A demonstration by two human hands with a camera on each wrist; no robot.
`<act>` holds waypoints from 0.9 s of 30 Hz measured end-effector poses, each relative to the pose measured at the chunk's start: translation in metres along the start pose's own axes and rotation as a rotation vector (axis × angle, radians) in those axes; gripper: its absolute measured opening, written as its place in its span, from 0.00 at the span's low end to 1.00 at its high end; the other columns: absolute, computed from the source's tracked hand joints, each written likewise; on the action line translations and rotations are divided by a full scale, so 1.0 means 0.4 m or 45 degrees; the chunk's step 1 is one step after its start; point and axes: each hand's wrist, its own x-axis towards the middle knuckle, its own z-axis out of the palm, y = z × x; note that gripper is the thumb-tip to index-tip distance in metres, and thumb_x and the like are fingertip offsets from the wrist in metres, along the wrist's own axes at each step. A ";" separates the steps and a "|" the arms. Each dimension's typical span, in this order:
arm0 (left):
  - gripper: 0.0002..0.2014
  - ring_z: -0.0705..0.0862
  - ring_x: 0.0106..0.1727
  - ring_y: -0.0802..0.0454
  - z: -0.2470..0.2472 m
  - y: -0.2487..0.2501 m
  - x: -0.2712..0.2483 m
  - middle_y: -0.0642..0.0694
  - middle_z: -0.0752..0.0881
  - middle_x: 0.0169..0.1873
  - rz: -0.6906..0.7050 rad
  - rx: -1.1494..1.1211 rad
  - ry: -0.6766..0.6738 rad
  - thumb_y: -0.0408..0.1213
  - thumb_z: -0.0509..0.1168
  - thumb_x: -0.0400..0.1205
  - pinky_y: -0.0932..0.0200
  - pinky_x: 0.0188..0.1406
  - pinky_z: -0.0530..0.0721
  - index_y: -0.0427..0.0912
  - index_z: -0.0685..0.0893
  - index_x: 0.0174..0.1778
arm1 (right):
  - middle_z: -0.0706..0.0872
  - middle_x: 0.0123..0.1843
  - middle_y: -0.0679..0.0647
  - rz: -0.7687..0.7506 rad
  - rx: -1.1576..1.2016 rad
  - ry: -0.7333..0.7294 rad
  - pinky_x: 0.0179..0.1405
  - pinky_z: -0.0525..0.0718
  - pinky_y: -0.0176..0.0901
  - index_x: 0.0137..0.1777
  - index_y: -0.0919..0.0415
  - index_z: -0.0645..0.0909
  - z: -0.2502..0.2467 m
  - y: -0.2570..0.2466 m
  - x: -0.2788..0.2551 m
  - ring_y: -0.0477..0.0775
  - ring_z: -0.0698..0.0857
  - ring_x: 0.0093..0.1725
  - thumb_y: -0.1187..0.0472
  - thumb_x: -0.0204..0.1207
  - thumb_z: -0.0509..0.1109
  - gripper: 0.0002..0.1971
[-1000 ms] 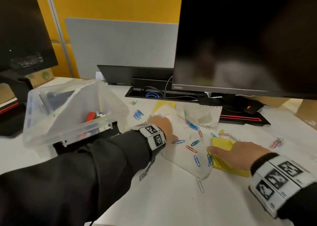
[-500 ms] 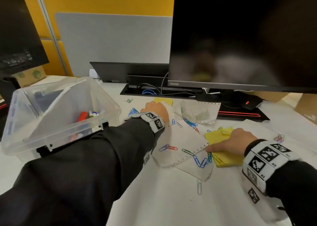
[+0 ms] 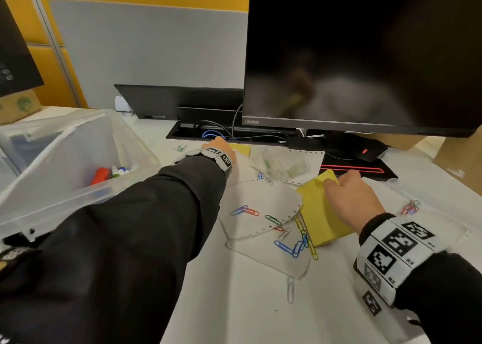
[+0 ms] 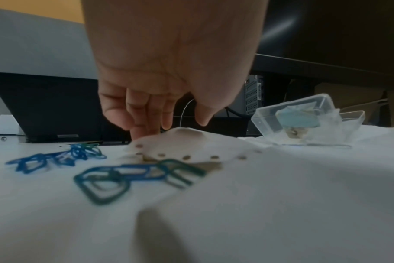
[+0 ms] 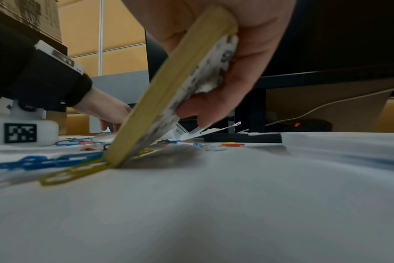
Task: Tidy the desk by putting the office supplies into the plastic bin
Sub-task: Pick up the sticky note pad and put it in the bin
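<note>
My right hand point(image 3: 341, 187) grips a yellow sticky-note pad point(image 3: 318, 213) by its far edge. The pad point(image 5: 169, 89) is tilted up, its near edge resting on the desk among paper clips point(image 3: 294, 247). My left hand point(image 3: 220, 146) reaches to the back of the desk, beside a second yellow pad point(image 3: 241, 149). Its fingers point(image 4: 144, 128) hang down onto a raised corner of perforated paper point(image 4: 180, 142) and hold nothing. More coloured clips point(image 3: 245, 210) lie on the paper sheets. The clear plastic bin point(image 3: 65, 200) stands at the left with markers point(image 3: 101, 175) inside.
A large monitor point(image 3: 365, 56) overhangs the back right, with a cable tray point(image 3: 229, 135) below it. A small clear plastic box point(image 3: 287, 165) lies on paper behind the pads. A cluster of red clips point(image 3: 410, 206) sits at the far right. A cardboard box point(image 3: 15, 106) stands behind the bin.
My left hand has reached farther back, from the paper toward the cable tray. My right hand has shifted to the pad's far edge and tipped it up.
</note>
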 end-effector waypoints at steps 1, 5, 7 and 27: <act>0.21 0.78 0.68 0.38 0.005 0.001 0.008 0.35 0.78 0.67 0.011 -0.001 0.022 0.42 0.58 0.84 0.50 0.64 0.75 0.33 0.69 0.70 | 0.80 0.53 0.61 -0.014 0.035 0.026 0.49 0.70 0.47 0.66 0.66 0.66 -0.001 0.002 0.000 0.62 0.76 0.52 0.57 0.81 0.57 0.17; 0.25 0.79 0.67 0.37 0.027 -0.006 0.017 0.34 0.78 0.67 0.028 0.028 0.102 0.46 0.64 0.80 0.48 0.62 0.77 0.33 0.73 0.69 | 0.74 0.35 0.50 -0.083 0.089 0.120 0.47 0.75 0.49 0.64 0.61 0.65 -0.002 0.003 -0.006 0.59 0.77 0.45 0.63 0.79 0.58 0.14; 0.26 0.77 0.68 0.38 0.023 -0.004 0.017 0.35 0.77 0.68 0.053 0.177 0.039 0.48 0.62 0.82 0.49 0.64 0.76 0.34 0.72 0.70 | 0.75 0.36 0.51 -0.101 0.135 0.162 0.49 0.77 0.51 0.65 0.60 0.65 -0.006 -0.003 -0.011 0.58 0.78 0.45 0.65 0.78 0.59 0.16; 0.34 0.73 0.72 0.37 0.020 0.043 0.018 0.35 0.72 0.73 0.102 0.122 -0.088 0.54 0.56 0.83 0.50 0.70 0.72 0.33 0.61 0.77 | 0.83 0.52 0.60 -0.203 0.109 0.151 0.54 0.79 0.50 0.66 0.56 0.75 0.019 -0.014 0.008 0.58 0.81 0.53 0.58 0.81 0.60 0.15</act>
